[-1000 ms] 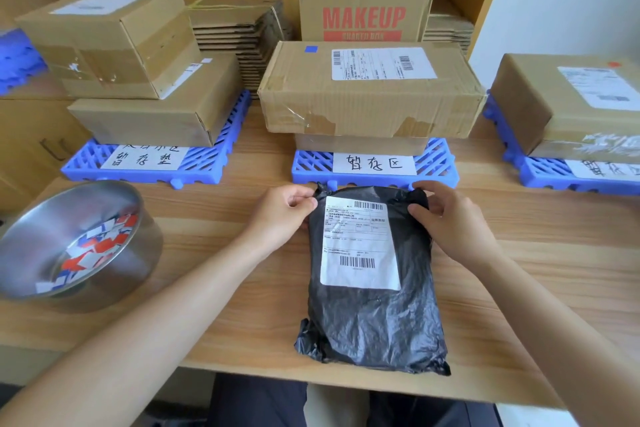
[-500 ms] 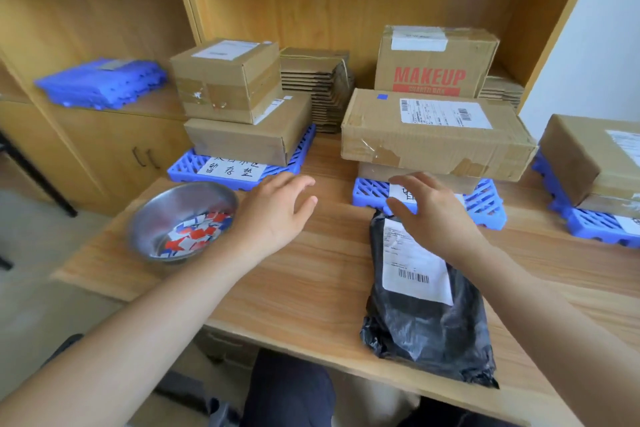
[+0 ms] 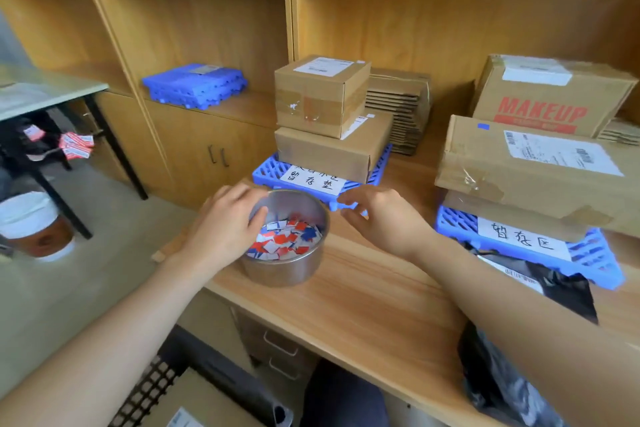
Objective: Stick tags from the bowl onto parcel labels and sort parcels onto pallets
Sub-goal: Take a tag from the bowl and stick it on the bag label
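Over at the left end of the wooden table (image 3: pixel 363 305) stands the steel bowl (image 3: pixel 287 270), its bottom covered with red, blue and white tags (image 3: pixel 284 241). The left hand (image 3: pixel 225 222) lies across the bowl's left rim, fingers loose and slightly spread and the thumb tip dipping inside above the tags; it holds nothing that shows. The right hand (image 3: pixel 381 218) hovers just right of the bowl, fingers apart and empty, in front of the corner of the left pallet (image 3: pixel 266 173).

That blue pallet stands just behind the bowl and carries a flat carton (image 3: pixel 332 156) with a smaller box (image 3: pixel 318 97) stacked on top. The middle pallet (image 3: pixel 457 222) stands to the right under a long taped carton (image 3: pixel 519 166), and a box printed MAKEUP (image 3: pixel 547 97) stands behind that. The black parcel (image 3: pixel 554 288) lies on the table in front of the middle pallet, mostly hidden by the right forearm. A stack of flattened cardboard (image 3: pixel 401 107) leans at the back, spare pallets (image 3: pixel 194 83) lie on the cabinet ledge, and a paper cup (image 3: pixel 34 225) shows at far left.
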